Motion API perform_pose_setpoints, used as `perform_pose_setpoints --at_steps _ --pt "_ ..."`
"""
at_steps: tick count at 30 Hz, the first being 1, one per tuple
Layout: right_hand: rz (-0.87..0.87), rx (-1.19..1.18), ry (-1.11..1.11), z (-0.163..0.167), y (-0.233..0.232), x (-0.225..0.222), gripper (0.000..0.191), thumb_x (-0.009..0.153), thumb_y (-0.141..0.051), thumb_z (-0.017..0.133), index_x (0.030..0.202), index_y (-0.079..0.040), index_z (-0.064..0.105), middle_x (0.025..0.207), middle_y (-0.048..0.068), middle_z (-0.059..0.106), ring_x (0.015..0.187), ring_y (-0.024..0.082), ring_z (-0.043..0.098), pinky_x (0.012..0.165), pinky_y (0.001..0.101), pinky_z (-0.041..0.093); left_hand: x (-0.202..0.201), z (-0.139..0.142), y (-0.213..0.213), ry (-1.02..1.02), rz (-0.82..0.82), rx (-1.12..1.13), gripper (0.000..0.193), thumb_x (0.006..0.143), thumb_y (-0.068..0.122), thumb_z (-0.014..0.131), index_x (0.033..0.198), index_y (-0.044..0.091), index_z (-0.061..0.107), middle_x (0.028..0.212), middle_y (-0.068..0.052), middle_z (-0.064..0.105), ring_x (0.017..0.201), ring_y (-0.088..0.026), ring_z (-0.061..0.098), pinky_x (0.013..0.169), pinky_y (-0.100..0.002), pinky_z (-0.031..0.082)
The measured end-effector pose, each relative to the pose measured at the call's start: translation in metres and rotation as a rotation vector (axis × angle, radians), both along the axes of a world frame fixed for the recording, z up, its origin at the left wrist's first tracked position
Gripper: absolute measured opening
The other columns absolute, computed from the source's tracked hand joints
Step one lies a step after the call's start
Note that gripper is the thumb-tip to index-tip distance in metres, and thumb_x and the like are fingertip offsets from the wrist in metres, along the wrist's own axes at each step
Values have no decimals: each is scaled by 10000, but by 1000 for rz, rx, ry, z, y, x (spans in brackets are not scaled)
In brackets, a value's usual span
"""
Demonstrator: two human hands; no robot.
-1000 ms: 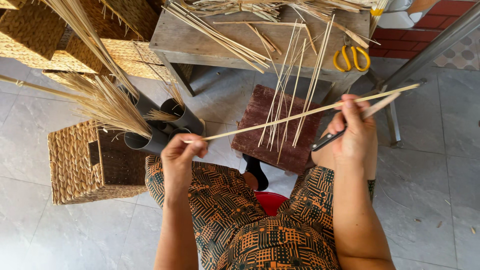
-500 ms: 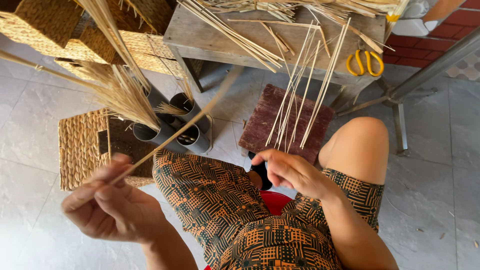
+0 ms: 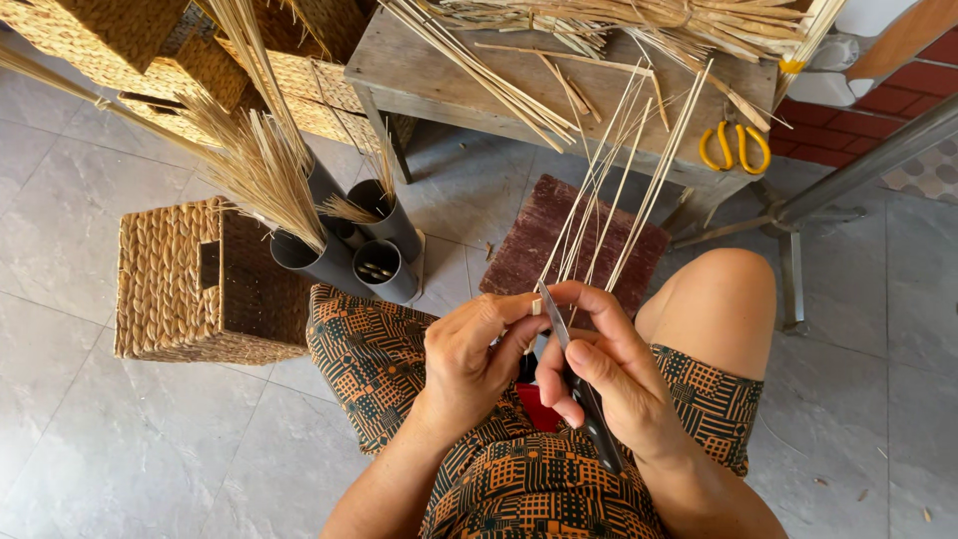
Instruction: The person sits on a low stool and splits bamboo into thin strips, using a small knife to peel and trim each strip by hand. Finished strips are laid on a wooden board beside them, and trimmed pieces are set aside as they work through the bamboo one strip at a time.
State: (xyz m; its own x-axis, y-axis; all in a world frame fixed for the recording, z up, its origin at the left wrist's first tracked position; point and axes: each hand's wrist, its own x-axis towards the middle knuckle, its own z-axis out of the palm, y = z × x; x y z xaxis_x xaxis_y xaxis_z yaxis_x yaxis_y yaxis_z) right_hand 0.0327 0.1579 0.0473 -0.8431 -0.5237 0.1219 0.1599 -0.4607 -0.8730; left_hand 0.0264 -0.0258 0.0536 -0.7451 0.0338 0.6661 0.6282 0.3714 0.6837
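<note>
- Left hand pinches a thin strip.
- Right hand grips knife, blade at strip.
- Step: trimming the strip; next needs a steady, shallow cut.

A grey tiled floor with a wooden table, baskets and tubes.

The floor is made of big grey tiles with thin lines between them, and soft daylight falls on it. A worn wooden table stands at the top, with long pale straws along its front edge and yellow scissors near its right corner. Under the table lies a dark red wooden block. A square woven basket sits on the floor at the left, just beside some grey tubes that hold dry grass. More woven baskets are stacked in the top left corner. Red bricks show at the top right, behind a grey metal frame.
</note>
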Motion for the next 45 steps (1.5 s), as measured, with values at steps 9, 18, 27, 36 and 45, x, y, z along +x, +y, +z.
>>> perform_pose_setpoints --at_steps 9,18,27,36,45 --pt "-13 1 1 -4 5 -4 477 1095 -231 489 1495 -10 353 804 161 647 574 134 541 521 230 445 -2 -5 6 -79 -34 21 191 908 28 788 1077 48 702 909 -59 746 741 -167 719 631 -271 553" --pt "-29 12 -3 -3 6 -2 472 1090 -227 497 1484 -7 359 792 160 643 568 132 535 511 223 434 -2 -6 6 -83 -47 3 189 915 35 784 1084 56 701 905 -62 740 725 -161 707 617 -268 544" --pt "-36 17 5 -5 6 -2 458 1088 -225 500 1470 -10 364 783 152 635 565 130 529 509 225 433 -3 -4 4 -49 -45 -32 228 913 19 775 1124 55 696 881 -56 728 695 -173 674 603 -286 523" --pt "-18 -4 1 -6 8 -3 408 1094 -221 493 1426 -14 377 779 157 629 570 128 519 501 222 428 -6 -1 1 -43 -80 -59 241 914 28 773 1142 60 700 838 -52 693 695 -187 663 624 -308 519" --pt "-32 12 21 -9 9 -7 315 1107 -186 488 1356 -17 396 787 159 626 568 129 514 519 233 437 -6 0 3 33 -69 -110 256 897 32 778 1138 57 696 903 -59 720 757 -198 698 668 -307 547"
